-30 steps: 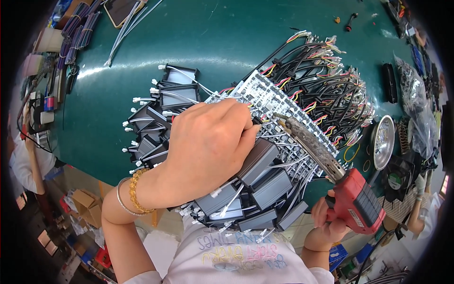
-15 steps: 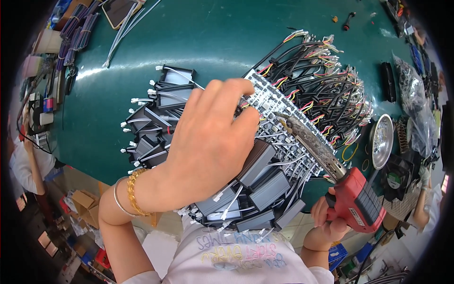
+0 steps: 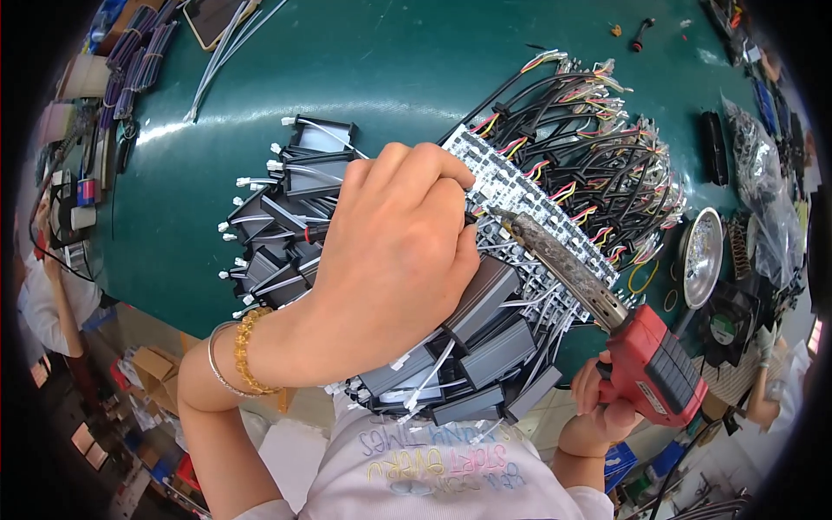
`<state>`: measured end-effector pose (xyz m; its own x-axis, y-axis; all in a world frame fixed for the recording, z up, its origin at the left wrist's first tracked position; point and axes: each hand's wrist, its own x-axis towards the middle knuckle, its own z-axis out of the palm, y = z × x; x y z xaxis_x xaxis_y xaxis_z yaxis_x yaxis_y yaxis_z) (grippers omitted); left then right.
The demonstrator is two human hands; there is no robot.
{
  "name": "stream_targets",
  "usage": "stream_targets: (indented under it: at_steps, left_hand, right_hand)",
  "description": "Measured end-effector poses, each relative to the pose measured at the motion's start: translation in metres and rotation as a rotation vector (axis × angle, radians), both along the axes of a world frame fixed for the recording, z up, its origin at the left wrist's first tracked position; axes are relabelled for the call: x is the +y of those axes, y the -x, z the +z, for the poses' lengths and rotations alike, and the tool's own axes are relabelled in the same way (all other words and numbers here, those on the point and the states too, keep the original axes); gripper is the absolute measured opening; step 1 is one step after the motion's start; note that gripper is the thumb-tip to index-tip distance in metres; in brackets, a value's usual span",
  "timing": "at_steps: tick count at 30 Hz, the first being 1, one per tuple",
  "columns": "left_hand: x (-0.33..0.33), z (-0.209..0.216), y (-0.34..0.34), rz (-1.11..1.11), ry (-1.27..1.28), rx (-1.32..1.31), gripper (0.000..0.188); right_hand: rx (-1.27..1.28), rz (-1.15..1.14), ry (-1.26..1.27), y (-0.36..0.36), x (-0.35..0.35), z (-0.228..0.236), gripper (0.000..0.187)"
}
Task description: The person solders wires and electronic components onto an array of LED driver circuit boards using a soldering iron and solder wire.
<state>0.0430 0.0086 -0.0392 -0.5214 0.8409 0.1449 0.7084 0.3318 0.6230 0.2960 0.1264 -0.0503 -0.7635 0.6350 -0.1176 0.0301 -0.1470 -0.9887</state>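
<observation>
My left hand [image 3: 403,234] is closed in a pinch over the circuit boards. Between its fingertips is a thin black cable [image 3: 469,218], mostly hidden; a black piece with a red ring [image 3: 316,234] juts out past the other side of the hand. In my right hand [image 3: 602,403] is a red and black gun-shaped soldering iron [image 3: 659,368]. Its tip rests close to my left fingertips, at the white circuit board panel [image 3: 511,178]; contact is unclear. Black cables with coloured wire ends [image 3: 598,147] fan out from the panel's far side. Grey rectangular housings [image 3: 494,355] with white leads lie on the near side.
A shiny metal dish [image 3: 700,257] and a small black fan [image 3: 726,325] are at the right. Beyond them lies a clear plastic bag [image 3: 763,199]. Loose grey wires [image 3: 221,65] and a phone [image 3: 211,22] lie at the far left. Other people sit at both sides.
My left fingers have closed tighter and turned slightly, with the black cable's end now showing at the fingertips. The soldering iron's tip has shifted slightly left.
</observation>
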Motion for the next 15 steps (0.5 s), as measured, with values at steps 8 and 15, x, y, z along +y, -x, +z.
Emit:
stream_targets:
  at_steps: [8, 15]
  left_hand:
    - [-0.0001, -0.0009, 0.0008, 0.004, -0.008, -0.016, 0.023]
    - [0.0003, -0.0009, 0.0004, 0.0, -0.002, -0.007, 0.023]
  right_hand:
    - [-0.034, -0.024, -0.005, 0.0075, 0.0004, 0.0013, 0.077]
    - [-0.059, -0.044, -0.018, 0.0051, -0.0033, 0.0014, 0.079]
